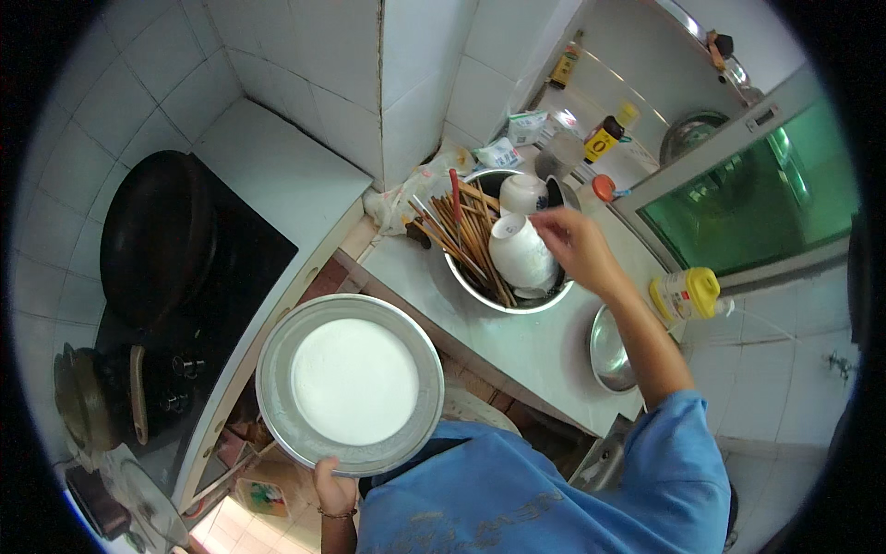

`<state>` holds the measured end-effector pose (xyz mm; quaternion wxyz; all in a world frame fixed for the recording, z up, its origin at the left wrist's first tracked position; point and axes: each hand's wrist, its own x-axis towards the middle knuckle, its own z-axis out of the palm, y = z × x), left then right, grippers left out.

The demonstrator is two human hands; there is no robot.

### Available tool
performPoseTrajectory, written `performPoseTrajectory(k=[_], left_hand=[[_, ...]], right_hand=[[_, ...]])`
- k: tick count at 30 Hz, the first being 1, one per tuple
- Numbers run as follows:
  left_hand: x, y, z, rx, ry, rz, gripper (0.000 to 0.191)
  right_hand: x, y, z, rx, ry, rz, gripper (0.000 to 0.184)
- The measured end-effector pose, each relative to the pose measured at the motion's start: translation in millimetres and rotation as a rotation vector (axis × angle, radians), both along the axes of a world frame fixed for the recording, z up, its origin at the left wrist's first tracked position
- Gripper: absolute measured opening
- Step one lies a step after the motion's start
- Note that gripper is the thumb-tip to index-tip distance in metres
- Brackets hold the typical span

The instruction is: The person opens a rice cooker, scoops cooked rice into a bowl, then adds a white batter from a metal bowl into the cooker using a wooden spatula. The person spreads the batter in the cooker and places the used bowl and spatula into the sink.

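My left hand point(335, 487) grips the near rim of a round metal basin point(277, 374), holding it in front of my body. Inside lies a smooth white mass point(354, 381); whether it is powder or liquid is unclear. On the counter, my right hand point(573, 244) reaches over a steel pot point(465, 280). Its bent fingers are at the side of an upturned white bowl point(520, 257); whether they grip it is unclear. A second white bowl point(523, 192) is behind. Wooden chopsticks point(462, 239) and a red-handled utensil point(455, 190) lean in the pot's left side.
A black wok point(156, 235) sits on the stove point(242, 235) at left. A metal bowl point(609, 353) and a yellow-capped bottle point(685, 294) stand right of the pot. Behind it are a dark sauce bottle point(603, 140), packets point(500, 154) and a sliding window point(754, 194).
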<state>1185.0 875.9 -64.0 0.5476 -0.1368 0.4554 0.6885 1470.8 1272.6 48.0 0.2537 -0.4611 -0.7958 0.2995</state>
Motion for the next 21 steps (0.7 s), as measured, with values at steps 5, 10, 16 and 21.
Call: performPoseTrajectory(k=[5, 10, 16, 21], left_hand=[[29, 21, 14, 0.006, 0.153, 0.08, 0.051], [58, 30, 31, -0.118, 0.153, 0.23, 0.054], [75, 42, 39, -0.164, 0.125, 0.29, 0.057], [76, 47, 37, -0.138, 0.148, 0.278, 0.051]], right_hand=[[-42, 128, -53, 0.026, -0.544, 0.242, 0.024], [-59, 177, -111, -0.077, -0.893, 0.477, 0.028], [-64, 192, -125, -0.009, -0.9, 0.486, 0.024], [-64, 197, -125, -0.041, -0.848, 0.517, 0.024]])
